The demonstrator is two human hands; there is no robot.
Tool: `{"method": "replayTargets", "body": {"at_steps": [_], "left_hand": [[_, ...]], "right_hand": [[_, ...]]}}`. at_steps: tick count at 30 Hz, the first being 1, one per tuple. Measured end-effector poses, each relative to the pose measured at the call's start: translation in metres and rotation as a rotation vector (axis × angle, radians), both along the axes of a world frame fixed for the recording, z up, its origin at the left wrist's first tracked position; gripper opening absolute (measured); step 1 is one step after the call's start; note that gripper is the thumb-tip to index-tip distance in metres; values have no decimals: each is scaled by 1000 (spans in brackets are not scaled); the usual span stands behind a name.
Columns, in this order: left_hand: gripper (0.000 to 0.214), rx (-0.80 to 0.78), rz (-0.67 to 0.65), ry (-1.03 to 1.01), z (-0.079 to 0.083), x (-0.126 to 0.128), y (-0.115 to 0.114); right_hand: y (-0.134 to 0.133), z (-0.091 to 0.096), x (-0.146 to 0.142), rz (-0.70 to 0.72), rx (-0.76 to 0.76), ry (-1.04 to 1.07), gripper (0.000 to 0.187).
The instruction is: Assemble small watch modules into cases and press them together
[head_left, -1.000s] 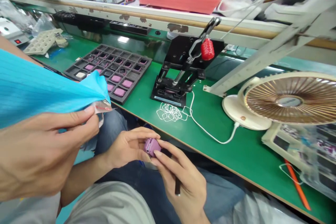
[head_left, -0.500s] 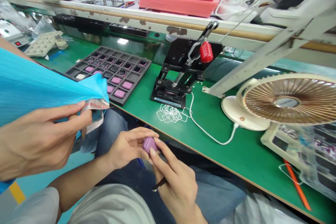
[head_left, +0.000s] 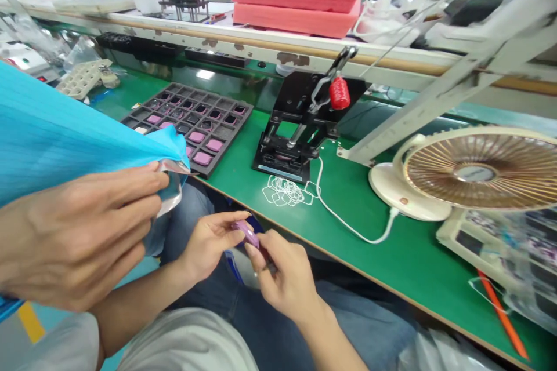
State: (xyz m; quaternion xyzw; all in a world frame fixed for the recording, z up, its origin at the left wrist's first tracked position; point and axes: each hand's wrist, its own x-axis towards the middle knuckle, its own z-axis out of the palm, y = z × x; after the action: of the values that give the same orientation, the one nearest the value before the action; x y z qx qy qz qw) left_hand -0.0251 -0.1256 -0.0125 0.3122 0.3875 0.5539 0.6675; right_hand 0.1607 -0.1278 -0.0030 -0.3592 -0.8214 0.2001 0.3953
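Observation:
A small purple watch case [head_left: 247,233] is held over my lap, in front of the bench edge. My left hand [head_left: 211,246] pinches its left side between thumb and fingers. At the other end, the closed fingers of my right hand [head_left: 287,275] meet the case. Something thin and dark shows below those fingers, mostly hidden by them. Just past my hands on the bench lies a tangle of thin white rings [head_left: 285,191]. Behind it stands a black press fixture [head_left: 300,122] with a red-handled lever [head_left: 339,93].
Left of the fixture, a dark compartment tray [head_left: 209,169] holds purple and black pieces. Another person's hand [head_left: 87,226], close on my left, holds a silvery packet [head_left: 170,194] beside blue cloth. A fan [head_left: 474,171], its white cable [head_left: 348,232] and an orange stick [head_left: 505,319] are at right.
The purple case has been turned and now shows a narrower side. My right hand has rolled over, its fingers more curled. The other person's hand with the packet has shifted slightly right.

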Motion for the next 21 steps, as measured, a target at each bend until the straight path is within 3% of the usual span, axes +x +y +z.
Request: {"method": "replayTargets", "body": {"at_steps": [4, 8, 10, 13, 17, 19, 21], "left_hand": [[39, 69, -153, 89, -9, -14, 6], [39, 157, -141, 182, -4, -39, 0], [31, 259, -207, 253, -2, -46, -9], [21, 343, -339, 312, -7, -42, -24], [29, 99, -165, 205, -23, -32, -34], [34, -20, -65, 138, -21, -33, -33], [35, -64, -39, 119, -9, -42, -29]], "right_hand": [[4, -10, -1, 39, 38, 30, 11], [1, -17, -5, 131, -267, 93, 12], [-4, -24, -8, 127, -353, 110, 22], [-11, -41, -18, 192, -277, 116, 32], [-18, -56, -28, 243, -235, 133, 27], [-19, -47, -26, 181, -191, 134, 22], [-16, -22, -25, 68, -69, 150, 18]]}}
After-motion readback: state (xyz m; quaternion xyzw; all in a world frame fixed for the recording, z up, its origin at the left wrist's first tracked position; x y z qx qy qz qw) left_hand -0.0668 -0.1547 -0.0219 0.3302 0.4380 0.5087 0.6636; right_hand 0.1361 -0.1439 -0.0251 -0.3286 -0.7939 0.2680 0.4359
